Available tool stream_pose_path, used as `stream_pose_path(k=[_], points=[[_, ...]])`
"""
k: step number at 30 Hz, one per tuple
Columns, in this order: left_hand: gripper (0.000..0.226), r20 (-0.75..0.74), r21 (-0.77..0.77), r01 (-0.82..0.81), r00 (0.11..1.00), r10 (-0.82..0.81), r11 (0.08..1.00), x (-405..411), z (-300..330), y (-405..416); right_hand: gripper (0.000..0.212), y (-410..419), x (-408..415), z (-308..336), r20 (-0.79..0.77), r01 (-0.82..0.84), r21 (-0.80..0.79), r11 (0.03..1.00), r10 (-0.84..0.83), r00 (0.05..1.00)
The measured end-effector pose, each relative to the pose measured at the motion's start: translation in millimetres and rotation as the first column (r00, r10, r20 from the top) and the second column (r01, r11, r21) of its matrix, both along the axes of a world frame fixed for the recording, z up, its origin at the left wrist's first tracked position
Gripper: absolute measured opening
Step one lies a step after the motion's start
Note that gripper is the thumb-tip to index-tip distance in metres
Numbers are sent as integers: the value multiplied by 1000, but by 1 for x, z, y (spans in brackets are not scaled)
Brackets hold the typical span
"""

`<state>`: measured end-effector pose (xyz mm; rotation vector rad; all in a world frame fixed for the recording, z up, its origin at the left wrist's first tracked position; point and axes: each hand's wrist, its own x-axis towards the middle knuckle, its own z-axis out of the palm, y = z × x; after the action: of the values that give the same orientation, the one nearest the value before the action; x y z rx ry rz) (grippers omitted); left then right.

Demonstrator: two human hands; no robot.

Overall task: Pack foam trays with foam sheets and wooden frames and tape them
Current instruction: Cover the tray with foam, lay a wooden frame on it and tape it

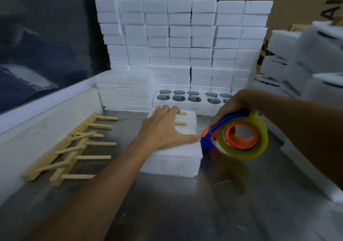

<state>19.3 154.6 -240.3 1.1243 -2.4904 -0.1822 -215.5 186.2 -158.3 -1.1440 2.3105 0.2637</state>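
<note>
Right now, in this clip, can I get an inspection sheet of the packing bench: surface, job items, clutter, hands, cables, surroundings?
Surface: metal bench, reflective, bare in the foreground.
Job's things: foam pack at centre, wooden frame prongs showing on top; tape dispenser at its right edge; spare wooden frames lying at left; foam sheets stacked behind; tray with dark discs.
Clutter: nothing seen.
Hands: left hand presses flat on the foam pack; right hand grips the tape dispenser.
Cables: nothing seen.
Surroundings: wall of white foam blocks behind, cardboard boxes beyond, more foam stacks at right.
</note>
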Motion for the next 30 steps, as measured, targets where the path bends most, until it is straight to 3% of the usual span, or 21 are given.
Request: stream_pose_path(k=[2, 5, 8, 13, 17, 19, 20, 22, 24, 27, 30], points=[[99, -7, 3, -8, 1000, 8, 1000, 0, 0, 0, 68, 1, -6, 2, -127, -21, -57, 998, 14, 992], [98, -17, 13, -11, 1000, 11, 1000, 0, 0, 1, 60, 6, -20, -5, -356, -77, -314, 946, -42, 934], [95, -32, 11, -11, 999, 11, 1000, 0, 0, 2, 61, 13, -31, -25, -372, -65, -526, 848, -160, 914], [93, -46, 13, -8, 999, 8, 1000, 1, 0, 2, 55, 26, -27, -81, -559, -223, -532, 817, -141, 817], [92, -72, 32, -4, 997, 6, 999, 2, -1, 2, 51, 36, -17, -99, -564, -160, -525, 836, -201, 801], [92, -78, 62, 2, 997, 3, 998, 1, 0, 2, 47, 38, -6, -98, -617, -225, -610, 760, -276, 737], [90, -107, 92, 3, 994, 7, 996, 1, 2, 1, 46, 38, 3, -95, -600, -289, -675, 679, -278, 750], [78, -267, 206, 15, 963, 42, 978, -1, 8, -5, 48, 34, 29, -89, -476, -349, -796, 495, -156, 865], [59, -445, 335, 35, 887, 125, 942, -3, 15, -14, 50, 25, 57, -81, -267, -249, -879, 407, 12, 964], [39, -469, 402, 1, 859, 205, 916, 2, 22, -29, 56, 11, 94, -75, 54, -45, -871, 489, 186, 981], [51, -346, 443, -83, 903, 256, 893, 9, 15, -39, 62, -1, 115, -79, 86, -116, -715, 690, 252, 964]])
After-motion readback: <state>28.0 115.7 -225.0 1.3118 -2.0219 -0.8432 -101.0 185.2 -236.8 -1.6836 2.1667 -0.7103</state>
